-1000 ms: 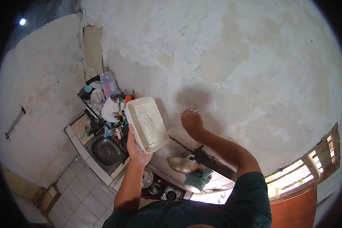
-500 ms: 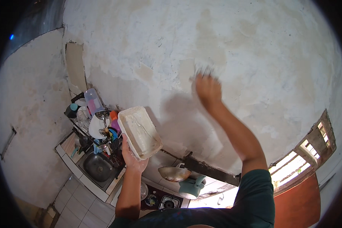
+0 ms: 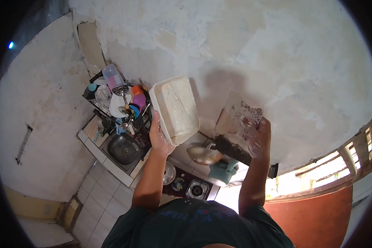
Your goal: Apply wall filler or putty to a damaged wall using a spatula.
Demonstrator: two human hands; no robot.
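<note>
A white rectangular tub [image 3: 154,99], tilted, is gripped at its lower left side by my left hand [image 3: 160,138], thumb along the outer wall. Whitish wet putty [image 3: 178,108] coats the tub's inside. My right hand [image 3: 260,138], smeared with the same white stuff, is closed on a wide flat putty scraper [image 3: 232,112]. Its thin blade, spotted with residue, points up and left and is apart from the tub. In front of both hands stands the patchy white wall [image 3: 285,74]; a shadow falls on it above the scraper.
At left, a dish rack with plates, a ladle [image 3: 120,91] and cups stands by a steel sink [image 3: 124,149]. Below the hands are a wok [image 3: 204,155], a teal pot [image 3: 222,172] and a gas stove [image 3: 197,190]. A slatted window opening [image 3: 318,175] lies at right.
My right hand has come down from high on the wall with the scraper, nearer the tub. The view has shifted, and the tub appears farther right and higher, still in my left hand.
</note>
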